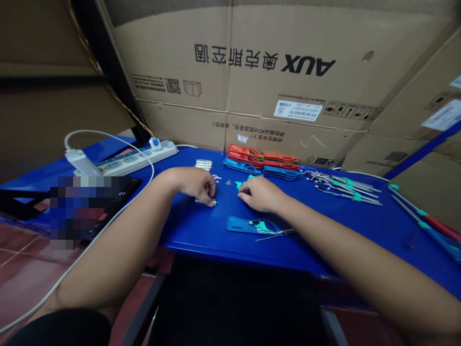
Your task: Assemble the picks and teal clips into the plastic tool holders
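My left hand [197, 185] is closed, its fingertips pinched at a small metallic piece [213, 203] low over the blue table. To its right, my right hand [258, 193] has its fingers pressed together beside small green pieces [239, 184]; what it holds, if anything, is hidden. Tiny silvery bits [228, 182] and small pale purple pieces [216, 178] lie between the hands. Behind my left hand is a row of metallic cylinders [203, 164]. Nearer me, a blue plastic holder [237, 224] lies flat with white wires and a green piece on it.
Stacked red and blue holders [262, 161] stand at the back of the table [201, 235]. Wired metal rods [356, 190] lie right. A power strip [139, 159] and phone [113, 204] are left, with a white cable crossing. Cardboard walls the back.
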Demonstrator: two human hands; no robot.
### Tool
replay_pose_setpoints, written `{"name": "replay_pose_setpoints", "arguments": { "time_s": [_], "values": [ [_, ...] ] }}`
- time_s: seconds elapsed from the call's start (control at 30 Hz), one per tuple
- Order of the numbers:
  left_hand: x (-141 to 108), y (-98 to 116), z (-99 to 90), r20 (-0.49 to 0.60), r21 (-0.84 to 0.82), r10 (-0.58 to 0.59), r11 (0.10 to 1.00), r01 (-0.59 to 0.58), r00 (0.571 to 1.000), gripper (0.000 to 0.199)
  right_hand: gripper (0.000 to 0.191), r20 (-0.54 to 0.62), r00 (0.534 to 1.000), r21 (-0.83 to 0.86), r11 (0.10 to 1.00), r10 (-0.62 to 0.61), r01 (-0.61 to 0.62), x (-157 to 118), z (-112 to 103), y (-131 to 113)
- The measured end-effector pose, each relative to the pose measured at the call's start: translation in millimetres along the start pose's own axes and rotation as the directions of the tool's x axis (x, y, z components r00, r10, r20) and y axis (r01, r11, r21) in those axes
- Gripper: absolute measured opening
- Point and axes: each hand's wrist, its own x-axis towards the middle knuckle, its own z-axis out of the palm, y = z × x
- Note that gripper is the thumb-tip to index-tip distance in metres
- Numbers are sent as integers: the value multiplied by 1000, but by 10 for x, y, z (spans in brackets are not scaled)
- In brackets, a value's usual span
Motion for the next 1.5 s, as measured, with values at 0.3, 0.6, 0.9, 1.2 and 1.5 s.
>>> {"name": "replay_pose_setpoints", "arguments": {
  "time_s": [0.3, 0.6, 0.9, 1.2, 1.5],
  "values": [
    [-72, 298, -143, -235, 43, 101, 995, -94, 967, 20, 11, 1, 998, 38, 997, 65, -65, -5, 106, 3],
    [246, 865, -292, -538, -303, 205, 858, -415, 818, 29, 9, -567, 823, 152, 985, 19, 82, -398, -281, 472],
    [640, 791, 277, -453, -727, 246, 455, -515, 857, 26, 9, -676, 736, 181, 959, -39, 216, -430, -85, 513],
    [625, 848, 302, -499, -620, 272, 551, -559, 823, 28, 8, -668, 743, 192, 956, -38, 221, -474, -148, 547],
    [545, 858, 268, -607, -66, 393, 841, -537, 691, 29, 7, -622, 782, 313, 925, 28, 216, -492, -157, 545]
  ]
}}
